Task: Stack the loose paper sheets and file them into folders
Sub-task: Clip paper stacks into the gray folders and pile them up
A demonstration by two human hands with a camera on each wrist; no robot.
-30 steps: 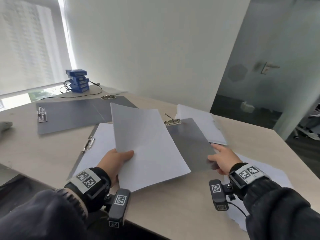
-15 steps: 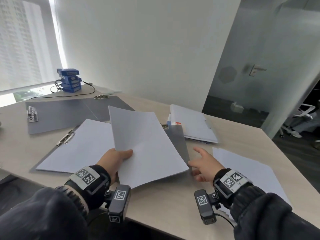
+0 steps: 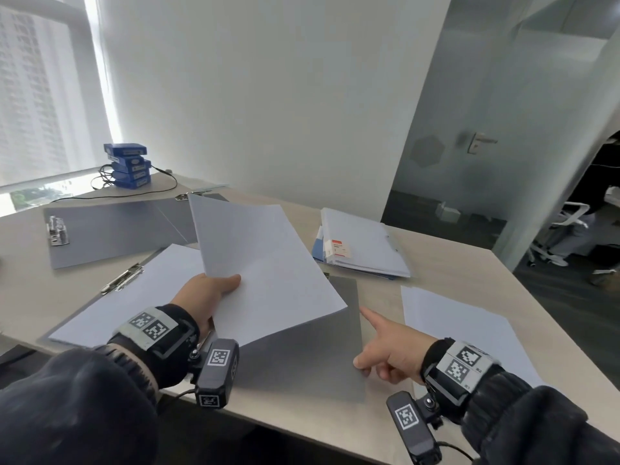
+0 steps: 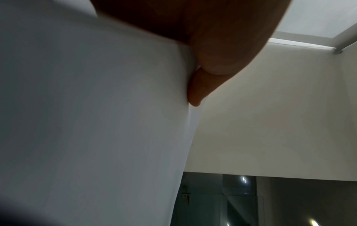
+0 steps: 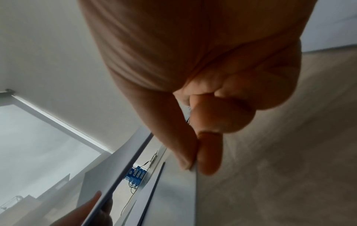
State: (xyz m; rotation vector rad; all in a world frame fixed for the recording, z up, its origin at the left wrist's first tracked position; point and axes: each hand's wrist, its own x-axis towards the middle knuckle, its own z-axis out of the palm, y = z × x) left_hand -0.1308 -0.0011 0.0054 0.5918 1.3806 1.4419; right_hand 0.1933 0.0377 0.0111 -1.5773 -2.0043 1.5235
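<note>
My left hand (image 3: 204, 297) pinches a stack of white sheets (image 3: 265, 273) by its left edge, thumb on top, and holds it tilted above the table. The left wrist view shows the sheets (image 4: 96, 122) from below, with a fingertip against them. Under the stack lies a grey folder (image 3: 312, 364); its clip is hidden behind the sheets. My right hand (image 3: 379, 350) pinches this folder's right edge with index finger and thumb, other fingers curled; the right wrist view shows the fingertips (image 5: 185, 165) at the grey edge. To the left lies a clip folder (image 3: 122, 278) holding white paper (image 3: 134, 303).
An open grey folder (image 3: 110, 229) lies at the back left, with blue boxes (image 3: 129, 166) and a cable behind it. Filled folders (image 3: 362, 243) are piled at the back right. Loose sheets (image 3: 469, 333) lie to the right of my right hand. The table edge (image 3: 302, 427) is close.
My right hand has drawn the grey folder toward the near table edge. The left hand still holds the sheets up. The view has swung, showing the folder pile and loose sheets.
</note>
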